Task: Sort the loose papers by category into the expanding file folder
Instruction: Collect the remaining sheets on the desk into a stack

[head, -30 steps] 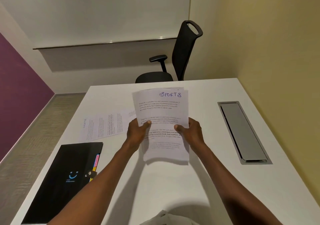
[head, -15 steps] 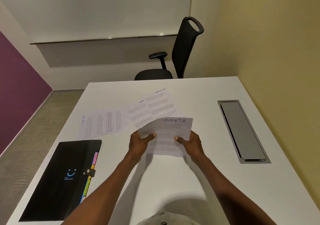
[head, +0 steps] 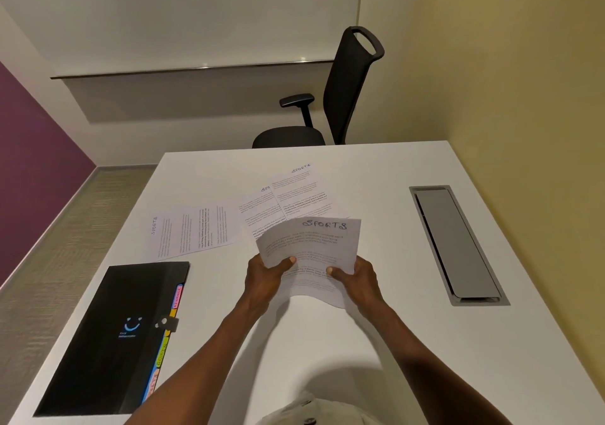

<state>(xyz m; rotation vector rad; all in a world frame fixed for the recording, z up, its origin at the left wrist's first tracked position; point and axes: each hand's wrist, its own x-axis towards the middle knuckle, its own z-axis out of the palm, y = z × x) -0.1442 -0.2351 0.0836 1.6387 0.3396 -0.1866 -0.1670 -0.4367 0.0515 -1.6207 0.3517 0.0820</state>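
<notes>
Progress: early. Folder [head: 111,336] lies shut on the counter [head: 376,342], near-left, strap buttoned; nothing visibly filed. Left hand [head: 262,280] and right hand [head: 358,282] each pinch a side of a sheet stack [head: 311,254] held just above the counter, thumbs on top. Top sheet is headed "SPORTS". Three more sheets [head: 229,224] lie flat beyond, two overlapping, each headed "SPORTS" as far as readable. Paper is thin, limp, bowing between the grips. Folder: matte black, rigid, coloured tabs [head: 163,349] along its right edge.
</notes>
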